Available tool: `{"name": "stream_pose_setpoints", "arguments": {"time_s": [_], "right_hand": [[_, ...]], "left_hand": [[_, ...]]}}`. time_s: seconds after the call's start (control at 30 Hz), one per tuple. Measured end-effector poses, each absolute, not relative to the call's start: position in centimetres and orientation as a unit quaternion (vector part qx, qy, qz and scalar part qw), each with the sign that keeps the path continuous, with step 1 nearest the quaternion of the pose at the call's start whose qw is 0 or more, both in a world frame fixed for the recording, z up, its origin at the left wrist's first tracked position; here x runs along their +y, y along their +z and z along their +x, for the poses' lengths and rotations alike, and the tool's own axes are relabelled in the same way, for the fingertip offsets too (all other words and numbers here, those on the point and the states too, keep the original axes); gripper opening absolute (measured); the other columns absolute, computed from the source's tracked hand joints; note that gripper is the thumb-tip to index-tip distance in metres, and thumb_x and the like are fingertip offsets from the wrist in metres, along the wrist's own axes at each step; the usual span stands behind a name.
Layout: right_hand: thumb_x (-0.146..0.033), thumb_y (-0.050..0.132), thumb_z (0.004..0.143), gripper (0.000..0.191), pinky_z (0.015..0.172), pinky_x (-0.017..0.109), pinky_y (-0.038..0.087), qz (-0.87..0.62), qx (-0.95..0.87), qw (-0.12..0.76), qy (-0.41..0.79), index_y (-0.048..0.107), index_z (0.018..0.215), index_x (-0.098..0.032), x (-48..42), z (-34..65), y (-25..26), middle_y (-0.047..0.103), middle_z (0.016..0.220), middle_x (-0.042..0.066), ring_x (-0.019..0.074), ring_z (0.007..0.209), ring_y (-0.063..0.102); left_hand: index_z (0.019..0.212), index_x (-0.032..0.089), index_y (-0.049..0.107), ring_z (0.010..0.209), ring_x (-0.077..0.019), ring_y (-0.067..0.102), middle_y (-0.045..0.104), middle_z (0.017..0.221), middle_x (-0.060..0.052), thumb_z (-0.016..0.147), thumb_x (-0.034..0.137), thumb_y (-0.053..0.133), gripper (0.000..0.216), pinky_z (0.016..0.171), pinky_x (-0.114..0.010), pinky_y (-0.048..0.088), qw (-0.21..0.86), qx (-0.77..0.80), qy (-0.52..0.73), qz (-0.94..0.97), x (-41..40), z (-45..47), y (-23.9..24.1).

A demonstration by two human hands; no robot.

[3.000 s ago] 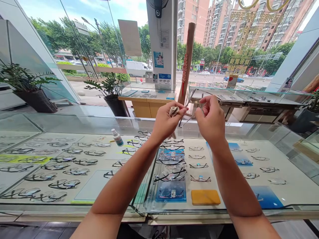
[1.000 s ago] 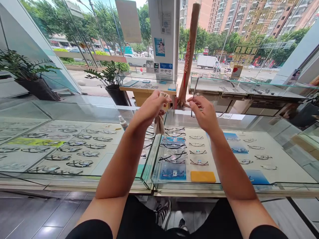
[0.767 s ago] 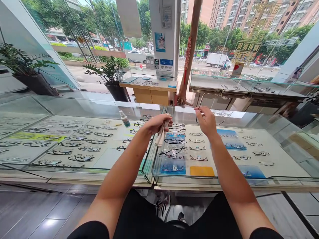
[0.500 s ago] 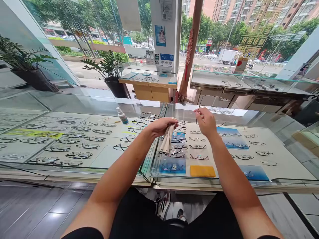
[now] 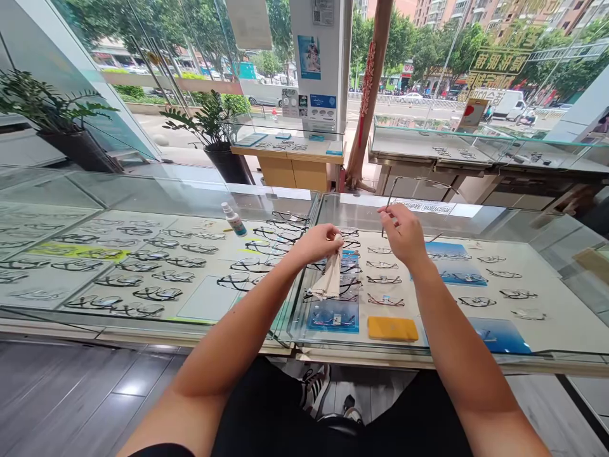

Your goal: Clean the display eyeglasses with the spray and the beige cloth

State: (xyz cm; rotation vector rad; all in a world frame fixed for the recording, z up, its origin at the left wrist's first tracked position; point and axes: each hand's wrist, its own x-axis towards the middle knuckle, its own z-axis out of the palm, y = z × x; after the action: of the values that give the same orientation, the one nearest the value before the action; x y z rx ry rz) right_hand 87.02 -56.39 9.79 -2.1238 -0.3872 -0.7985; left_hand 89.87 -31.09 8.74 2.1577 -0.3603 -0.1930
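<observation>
My left hand (image 5: 320, 245) pinches a beige cleaning cloth (image 5: 328, 277), which hangs down over the glass counter. Off to the right, my right hand (image 5: 403, 232) is closed on a thin-framed pair of eyeglasses (image 5: 389, 190). One dark temple stands upright at the fingertips, and the rest of the frame extends behind the hand, partly hidden by it. A gap separates the cloth from the glasses. Left of my left hand, a white spray bottle (image 5: 234, 219) stands on the counter top.
Rows of eyeglasses (image 5: 157, 293) lie inside the glass display case (image 5: 190, 190). A yellow case (image 5: 392, 328) is near the front edge. Beyond the counter are a potted plant (image 5: 221, 152), another display cabinet (image 5: 290, 171) and a wooden post (image 5: 368, 101).
My right hand has shifted slightly right and turned the glasses, so more of the frame shows. The cloth in my left hand now hangs looser and lower, spread wider.
</observation>
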Motion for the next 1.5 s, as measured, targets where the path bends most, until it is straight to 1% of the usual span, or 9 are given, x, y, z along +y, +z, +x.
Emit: {"name": "stream_pose_setpoints", "arguments": {"time_s": [0.27, 0.47, 0.57, 0.8, 1.03, 1.2, 1.27, 1.33, 1.5], "right_hand": [[-0.044, 0.052, 0.107, 0.033, 0.076, 0.042, 0.054, -0.842, -0.154, 0.398, -0.33, 0.076, 0.104, -0.023, -56.6, 87.0, 9.5, 0.079, 0.112, 0.013, 0.0274, 0.096, 0.069], [-0.046, 0.053, 0.106, 0.033, 0.076, 0.044, 0.054, -0.842, -0.164, 0.394, -0.332, 0.077, 0.103, -0.023, -56.6, 86.9, 9.4, 0.08, 0.112, 0.013, 0.0288, 0.093, 0.069], [-0.046, 0.053, 0.106, 0.033, 0.076, 0.044, 0.053, -0.841, -0.164, 0.393, -0.333, 0.077, 0.104, -0.023, -56.6, 86.8, 9.4, 0.08, 0.112, 0.014, 0.029, 0.092, 0.069], [-0.044, 0.053, 0.107, 0.033, 0.08, 0.045, 0.053, -0.84, -0.17, 0.388, -0.339, 0.078, 0.104, -0.023, -56.6, 86.8, 9.4, 0.08, 0.111, 0.013, 0.0301, 0.098, 0.069], [-0.044, 0.054, 0.107, 0.031, 0.084, 0.046, 0.053, -0.831, -0.174, 0.401, -0.344, 0.077, 0.102, -0.023, -56.4, 86.8, 9.6, 0.08, 0.111, 0.012, 0.03, 0.098, 0.069], [-0.047, 0.055, 0.108, 0.033, 0.084, 0.041, 0.054, -0.796, -0.175, 0.481, -0.322, 0.078, 0.103, -0.023, -55.4, 85.9, 10.1, 0.081, 0.112, 0.01, 0.0273, 0.101, 0.07], [-0.047, 0.056, 0.108, 0.033, 0.088, 0.04, 0.053, -0.774, -0.175, 0.527, -0.302, 0.079, 0.102, -0.024, -54.8, 85.6, 10.1, 0.08, 0.111, 0.008, 0.0256, 0.102, 0.069], [-0.047, 0.056, 0.108, 0.034, 0.09, 0.039, 0.052, -0.758, -0.178, 0.561, -0.282, 0.079, 0.101, -0.024, -54.3, 85.4, 10.0, 0.079, 0.109, 0.007, 0.0244, 0.101, 0.068], [-0.049, 0.057, 0.108, 0.034, 0.091, 0.04, 0.048, -0.739, -0.183, 0.604, -0.236, 0.08, 0.101, -0.025, -53.6, 85.6, 9.5, 0.078, 0.107, 0.005, 0.0234, 0.099, 0.065]], "left_hand": [[0.117, 0.019, 0.083, 0.141, -0.0459, 0.054, 0.063, 0.15, -0.022, 0.096, 0.03, 0.068, 0.028, 0.12, -0.061, 0.041, 0.324, 0.095, 0.308, 0.89, -24.2, 91.2, 12.8], [0.131, 0.022, 0.083, 0.169, -0.0546, 0.015, 0.026, 0.185, -0.019, 0.09, 0.042, 0.074, 0.046, 0.129, -0.074, 0.022, 0.298, 0.275, 0.262, 0.875, -18.6, 93.2, 12.4], [0.137, 0.022, 0.08, 0.17, -0.0552, 0.013, 0.029, 0.184, -0.021, 0.086, 0.05, 0.076, 0.058, 0.129, -0.076, 0.02, 0.289, 0.287, 0.19, 0.893, -17.4, 94.0, 11.8], [0.125, 0.017, 0.079, 0.147, -0.0541, 0.052, 0.07, 0.147, -0.029, 0.084, 0.046, 0.079, 0.051, 0.117, -0.069, 0.038, 0.294, 0.275, 0.107, 0.909, -16.0, 94.6, 11.6], [0.139, 0.015, 0.074, 0.144, -0.0481, 0.058, 0.059, 0.157, -0.026, 0.093, 0.035, 0.067, 0.051, 0.121, -0.061, 0.042, 0.302, 0.215, 0.21, 0.905, -17.7, 93.2, 12.7], [0.111, 0.023, 0.071, 0.121, -0.0257, 0.071, 0.068, 0.131, -0.012, 0.106, 0.029, 0.052, 0.021, 0.107, -0.039, 0.056, 0.493, -0.075, 0.366, 0.786, -22.9, 91.8, 13.2], [0.114, 0.025, 0.059, 0.108, -0.0208, 0.074, 0.071, 0.126, -0.009, 0.105, 0.037, 0.063, 0.015, 0.099, -0.037, 0.059, 0.616, -0.174, 0.321, 0.698, -25.3, 91.3, 12.8], [0.126, 0.028, 0.051, 0.102, -0.0203, 0.076, 0.075, 0.124, -0.008, 0.099, 0.043, 0.079, 0.042, 0.094, -0.037, 0.06, 0.717, -0.245, 0.232, 0.61, -27.3, 90.8, 12.3], [0.141, 0.022, 0.062, 0.124, -0.0291, 0.077, 0.076, 0.141, -0.016, 0.095, 0.044, 0.088, 0.058, 0.1, -0.038, 0.061, 0.829, -0.251, -0.03, 0.499, -29.8, 89.7, 11.3]]}}
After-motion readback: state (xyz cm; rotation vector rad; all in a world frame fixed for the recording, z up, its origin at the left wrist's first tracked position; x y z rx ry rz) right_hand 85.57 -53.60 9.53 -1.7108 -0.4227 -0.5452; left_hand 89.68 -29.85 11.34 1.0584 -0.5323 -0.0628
